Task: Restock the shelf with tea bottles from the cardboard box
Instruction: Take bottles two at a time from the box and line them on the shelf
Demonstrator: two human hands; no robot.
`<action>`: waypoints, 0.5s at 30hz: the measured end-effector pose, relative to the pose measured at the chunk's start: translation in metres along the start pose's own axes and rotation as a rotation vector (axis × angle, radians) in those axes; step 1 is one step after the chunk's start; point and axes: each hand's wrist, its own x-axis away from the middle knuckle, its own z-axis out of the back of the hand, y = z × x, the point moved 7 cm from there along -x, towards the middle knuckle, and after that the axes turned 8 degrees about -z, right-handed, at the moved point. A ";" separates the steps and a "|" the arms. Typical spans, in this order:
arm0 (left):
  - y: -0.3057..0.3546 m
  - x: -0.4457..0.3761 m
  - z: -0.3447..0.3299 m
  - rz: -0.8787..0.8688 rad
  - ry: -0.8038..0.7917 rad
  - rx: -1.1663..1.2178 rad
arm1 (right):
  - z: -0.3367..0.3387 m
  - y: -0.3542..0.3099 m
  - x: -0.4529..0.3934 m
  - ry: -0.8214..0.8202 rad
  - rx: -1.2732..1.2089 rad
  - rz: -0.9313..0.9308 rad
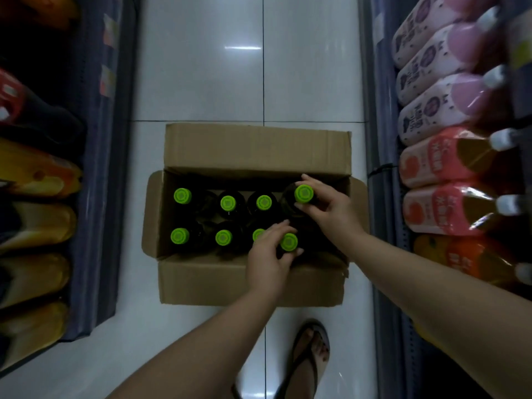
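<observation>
An open cardboard box point(253, 280) stands on the white tiled floor below me. Inside it stand several dark tea bottles with green caps, in two rows. My right hand point(331, 208) grips the neck of the far-right bottle point(304, 193) in the back row; that bottle sits higher than its neighbours. My left hand point(266, 259) is closed around the neck of the right-end bottle point(288, 241) in the front row. Its fingers partly hide the cap of the bottle point(257, 234) beside it.
Shelves line both sides of the aisle. On the right lie pink bottles point(431, 90), red-labelled bottles point(437, 165) and an orange one. On the left are yellow and dark bottles point(34, 223). My foot in a flip-flop point(309, 355) stands just behind the box.
</observation>
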 end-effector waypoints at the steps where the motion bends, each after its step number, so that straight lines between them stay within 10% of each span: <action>1: 0.012 0.001 0.009 -0.021 0.004 0.001 | 0.008 -0.009 0.007 0.019 -0.032 0.011; 15: 0.284 0.004 0.168 -0.251 -0.216 0.182 | 0.149 -0.227 0.191 0.311 -0.271 0.173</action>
